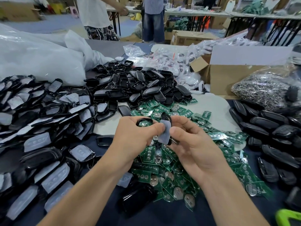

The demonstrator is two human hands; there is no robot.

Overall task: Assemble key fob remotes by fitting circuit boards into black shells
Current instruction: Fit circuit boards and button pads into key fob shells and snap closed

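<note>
My left hand (135, 136) grips a black shell half (144, 122) with a green circuit board and its coin cell seated inside. My right hand (193, 144) holds another black shell half (165, 132) whose grey rubber button pad faces me; it stands on edge between both thumbs, right next to the first half. Under my hands lies a heap of loose green circuit boards (167, 170). A pile of empty black shells (140, 85) sits behind it.
Shell halves with grey pads (45, 121) cover the left side. Assembled black fobs (268, 128) line the right. A cardboard box (228, 75), a bag of metal rings (263, 88) and white plastic bags (40, 59) stand at the back. Two people stand beyond the table.
</note>
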